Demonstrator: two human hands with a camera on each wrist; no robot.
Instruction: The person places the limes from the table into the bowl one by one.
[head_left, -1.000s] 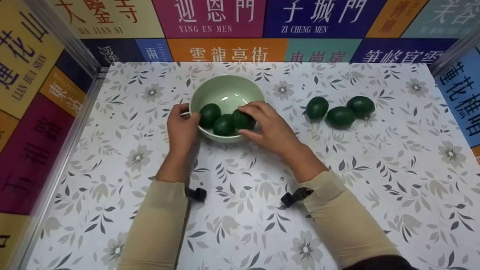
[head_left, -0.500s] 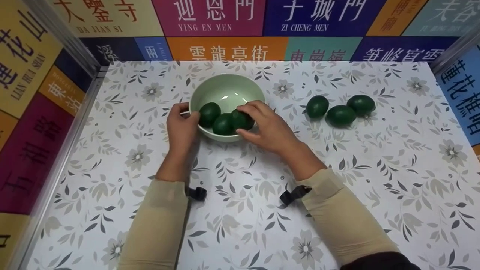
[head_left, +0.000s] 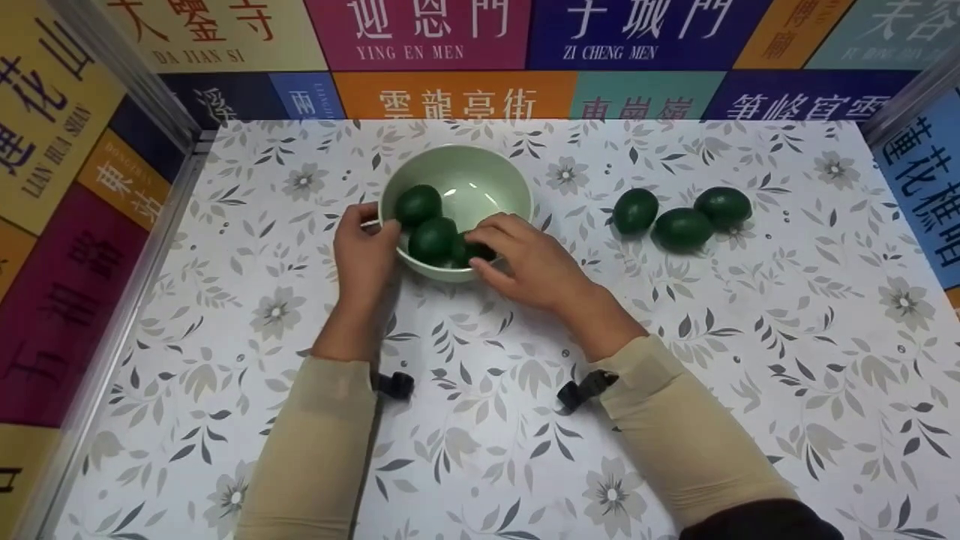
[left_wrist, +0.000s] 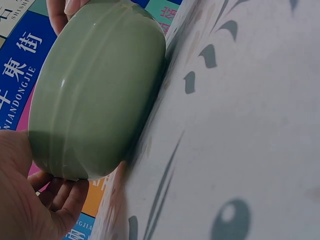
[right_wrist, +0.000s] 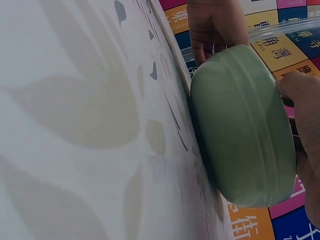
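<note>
A light green bowl (head_left: 495,169) sits on the patterned tabletop. Its left rim is gripped by my left hand (head_left: 364,259), thumb over the edge and fingers outside below, as the left wrist view shows. Two dark green, smooth avocados, an upper avocado (head_left: 418,205) and a lower avocado (head_left: 433,238), lie in the bowl's left and front part. My right hand (head_left: 536,262) reaches over the front right rim, its thumb and fingers round a third avocado (head_left: 466,251) low inside the bowl. That avocado is mostly hidden by the fingers.
Three more avocados lie grouped on the table to the right: a left avocado (head_left: 635,211), a front avocado (head_left: 682,229) and a back avocado (head_left: 722,208). Panels with printed lettering (head_left: 442,94) border the table at the back and sides.
My right hand has lowered the third avocado deeper into the bowl. The other two avocados there have shifted back and left. My left hand stays on the rim.
</note>
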